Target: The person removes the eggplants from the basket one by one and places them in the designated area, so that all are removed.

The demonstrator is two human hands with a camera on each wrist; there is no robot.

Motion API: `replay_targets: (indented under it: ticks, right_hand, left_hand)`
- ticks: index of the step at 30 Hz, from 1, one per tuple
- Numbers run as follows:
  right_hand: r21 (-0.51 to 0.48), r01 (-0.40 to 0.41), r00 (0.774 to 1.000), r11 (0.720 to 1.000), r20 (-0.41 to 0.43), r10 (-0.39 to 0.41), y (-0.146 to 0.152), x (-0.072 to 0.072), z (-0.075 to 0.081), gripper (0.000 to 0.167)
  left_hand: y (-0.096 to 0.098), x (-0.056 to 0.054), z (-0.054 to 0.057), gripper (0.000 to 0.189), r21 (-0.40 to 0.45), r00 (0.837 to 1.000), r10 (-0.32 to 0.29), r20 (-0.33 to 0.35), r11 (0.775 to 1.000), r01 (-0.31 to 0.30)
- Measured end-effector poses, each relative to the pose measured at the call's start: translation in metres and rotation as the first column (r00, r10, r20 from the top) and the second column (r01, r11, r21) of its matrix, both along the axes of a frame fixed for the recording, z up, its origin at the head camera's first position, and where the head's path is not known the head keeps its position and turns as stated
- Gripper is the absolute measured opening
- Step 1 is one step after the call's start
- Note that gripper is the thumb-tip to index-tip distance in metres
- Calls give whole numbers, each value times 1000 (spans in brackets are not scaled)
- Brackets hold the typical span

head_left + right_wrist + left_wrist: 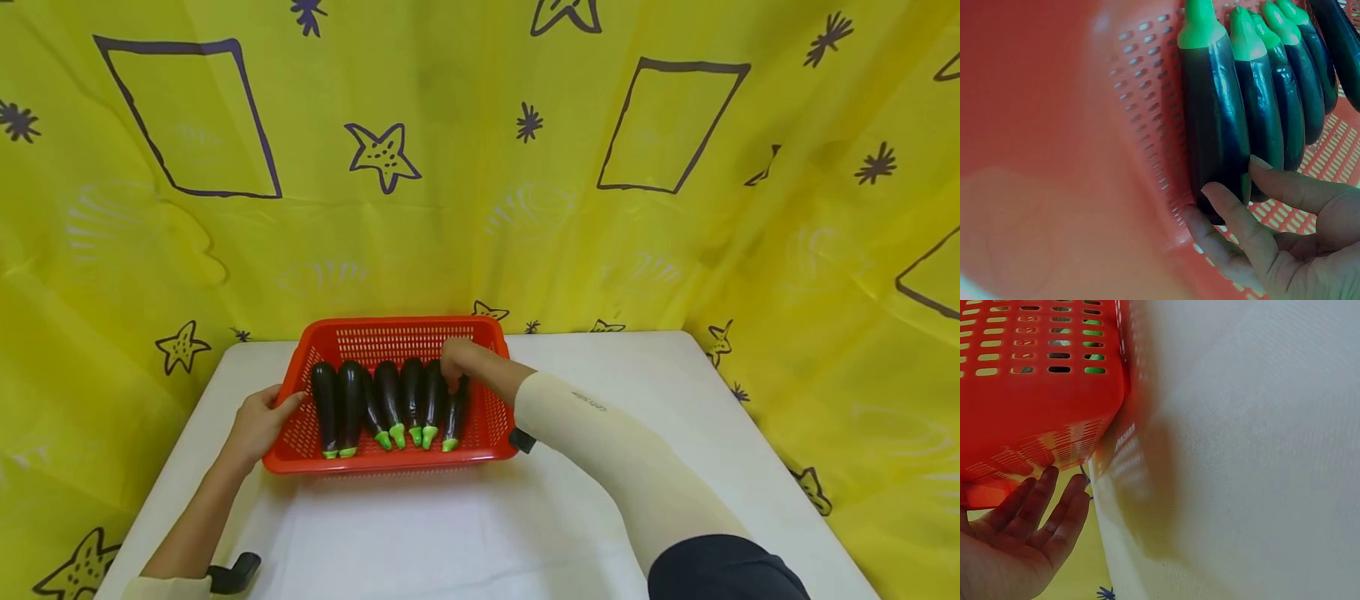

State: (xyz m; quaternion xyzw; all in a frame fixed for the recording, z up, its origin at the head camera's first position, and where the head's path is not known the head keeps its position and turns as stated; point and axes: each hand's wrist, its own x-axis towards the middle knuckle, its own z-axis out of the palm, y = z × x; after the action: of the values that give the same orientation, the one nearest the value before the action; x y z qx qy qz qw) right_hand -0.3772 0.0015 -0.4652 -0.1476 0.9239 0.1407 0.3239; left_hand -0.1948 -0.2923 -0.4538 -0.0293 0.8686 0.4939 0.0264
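A red plastic basket (390, 463) with slotted walls holds a row of several dark eggplants (349, 408), their green stem ends pointing toward me. My left hand (255, 423) grips the basket's left side, thumb over the rim; the left wrist view shows its other fingers (1063, 528) against the outside wall. Inside the basket, my right hand (459, 360) is at the far end of the rightmost eggplant (454, 415). In the right wrist view, thumb and fingers pinch the rounded end of this eggplant (1213, 119), which lies beside the others.
The basket stands on a table with a white cover (390, 533). Behind and on both sides hangs a yellow curtain (450, 242) printed with stars and frames. A black strap piece (236, 573) shows near the left wrist, and another dark mount (522, 440) near the right.
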Motion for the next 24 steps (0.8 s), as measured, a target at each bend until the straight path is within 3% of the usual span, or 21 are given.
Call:
replay_targets:
  ticks: [2, 4, 7, 9, 12, 13, 16, 18, 20, 22, 24]
  right_hand:
    - [-52, 24, 999, 998, 40, -22, -1, -13, -10, 48]
    - [-150, 136, 990, 979, 57, -129, -4, 0, 6, 43]
    - [-218, 270, 962, 938, 95, -255, -9, 32, 43, 34]
    - [-185, 257, 965, 948, 96, -243, -10, 45, 61, 33]
    - [-220, 334, 938, 916, 170, -301, -9, 53, 75, 37]
    - [-230, 326, 940, 917, 183, -288, -7, 51, 74, 39]
    - [-335, 387, 918, 859, 229, -325, 0, 50, 72, 37]
    - [-392, 378, 924, 838, 217, -315, 5, 51, 70, 33]
    - [-468, 421, 907, 777, 244, -344, 10, 53, 67, 30]
    - [-471, 343, 938, 812, 208, -276, 15, 53, 64, 26]
    - [-493, 320, 947, 809, 197, -255, 19, 52, 61, 23]
  left_hand:
    - [0, 0, 1, 52, -3, 1000, 4, -3, 1000, -4]
    - [0, 0, 1, 50, -2, 1000, 10, -9, 1000, -10]
    - [0, 0, 1, 49, 7, 1000, 7, -10, 1000, -7]
    - [1, 0, 1, 49, 14, 1000, 4, -4, 1000, -4]
    - [1, 0, 0, 50, 13, 1000, 7, -3, 1000, -7]
    - [1, 0, 0, 50, 12, 1000, 9, -4, 1000, -9]
    - [0, -1, 0, 50, 10, 1000, 10, -10, 1000, -10]
    - [0, -1, 0, 51, 11, 1000, 6, -13, 1000, -6]
    - [0, -1, -1, 51, 14, 1000, 3, -14, 1000, -3]
    - [1, -1, -2, 51, 15, 1000, 4, -15, 1000, -4]
    - [1, -1, -2, 50, 19, 1000, 5, -17, 1000, -5]
